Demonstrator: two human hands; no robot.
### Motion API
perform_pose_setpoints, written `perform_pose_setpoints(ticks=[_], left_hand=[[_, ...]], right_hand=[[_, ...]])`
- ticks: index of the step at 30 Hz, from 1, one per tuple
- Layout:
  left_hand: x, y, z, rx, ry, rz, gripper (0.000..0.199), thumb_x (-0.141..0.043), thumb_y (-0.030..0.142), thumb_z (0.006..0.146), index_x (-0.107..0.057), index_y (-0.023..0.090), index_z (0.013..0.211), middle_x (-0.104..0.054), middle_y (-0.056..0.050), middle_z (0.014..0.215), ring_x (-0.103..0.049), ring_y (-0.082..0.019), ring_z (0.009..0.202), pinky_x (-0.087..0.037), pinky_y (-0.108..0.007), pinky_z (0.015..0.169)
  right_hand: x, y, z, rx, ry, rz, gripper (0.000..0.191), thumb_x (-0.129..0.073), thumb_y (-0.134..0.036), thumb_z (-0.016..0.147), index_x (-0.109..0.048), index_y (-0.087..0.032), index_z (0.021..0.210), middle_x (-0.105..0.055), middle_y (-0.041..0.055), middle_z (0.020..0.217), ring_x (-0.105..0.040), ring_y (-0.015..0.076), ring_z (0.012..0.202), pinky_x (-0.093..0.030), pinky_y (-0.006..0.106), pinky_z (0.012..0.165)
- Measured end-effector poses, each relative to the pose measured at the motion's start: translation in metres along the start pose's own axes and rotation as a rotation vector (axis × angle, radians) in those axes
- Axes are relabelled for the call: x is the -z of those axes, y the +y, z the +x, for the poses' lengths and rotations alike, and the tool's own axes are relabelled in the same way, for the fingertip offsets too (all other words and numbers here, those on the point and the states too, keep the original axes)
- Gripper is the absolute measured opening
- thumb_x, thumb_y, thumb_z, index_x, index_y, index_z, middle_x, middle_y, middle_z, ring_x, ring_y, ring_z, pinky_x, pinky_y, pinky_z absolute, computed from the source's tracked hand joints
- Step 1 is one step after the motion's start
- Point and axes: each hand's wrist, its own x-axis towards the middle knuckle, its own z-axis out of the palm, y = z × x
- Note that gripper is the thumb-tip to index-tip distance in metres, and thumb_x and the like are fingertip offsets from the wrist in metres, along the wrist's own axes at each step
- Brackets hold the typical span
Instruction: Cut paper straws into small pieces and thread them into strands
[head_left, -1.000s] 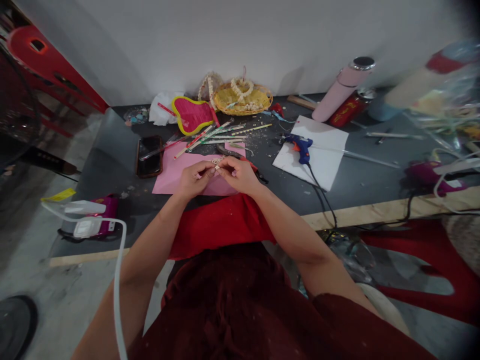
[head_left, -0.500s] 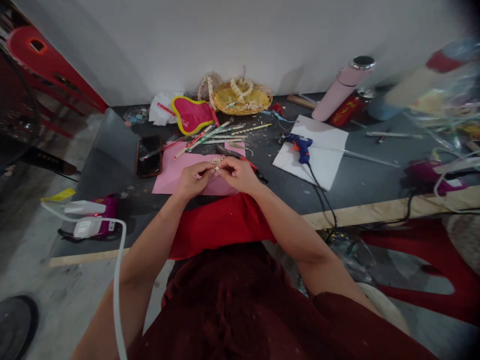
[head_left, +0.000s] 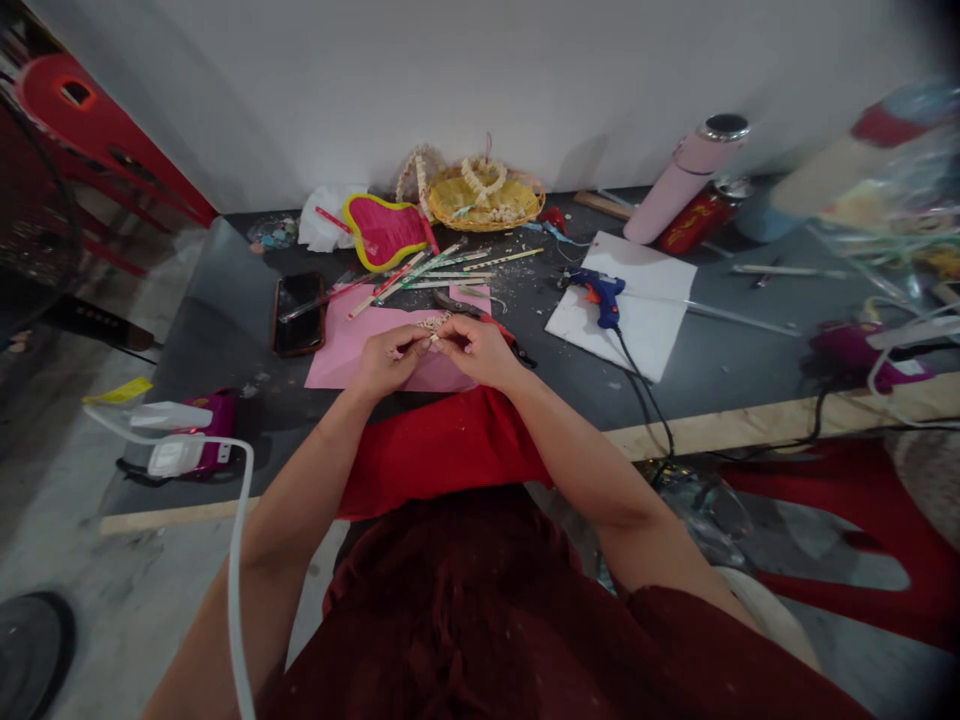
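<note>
My left hand point(head_left: 388, 358) and my right hand point(head_left: 477, 348) meet over a sheet of pink paper point(head_left: 345, 345), fingertips pinched together. Between them is a small cream-coloured piece point(head_left: 434, 338), partly covered by the fingers; its exact kind is too small to make out. Just behind the fingertips, more small cream bits point(head_left: 433, 323) show in a cluster. Pliers with red handles point(head_left: 504, 330) lie beyond my right hand, partly hidden by it. Several patterned paper straws or sticks point(head_left: 420, 275) lie in a loose pile behind the paper.
A blue glue gun point(head_left: 600, 290) rests on a white board point(head_left: 656, 330), its cord hanging over the table edge. Left of the paper lies a phone point(head_left: 298, 312). At the back are a yellow basket point(head_left: 450, 213), a pink flask point(head_left: 679, 185) and a red can point(head_left: 694, 222). A purple power strip point(head_left: 217, 430) sits front left.
</note>
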Motion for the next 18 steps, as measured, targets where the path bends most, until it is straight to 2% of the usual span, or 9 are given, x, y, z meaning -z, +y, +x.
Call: perform_pose_setpoints(ticks=[18], left_hand=[[0.0002, -0.0056, -0.0005, 0.002, -0.019, -0.005, 0.021, -0.057, 0.033, 0.088, -0.071, 0.018, 0.094, -0.075, -0.005, 0.090, -0.068, -0.015, 0.080, -0.054, -0.026, 0.072]], right_hand=[[0.0013, -0.0029, -0.0001, -0.017, -0.027, 0.017, 0.013, -0.059, -0.032, 0.084, -0.060, -0.018, 0.083, -0.060, 0.0000, 0.075, -0.051, 0.0118, 0.067, -0.041, 0.025, 0.063]])
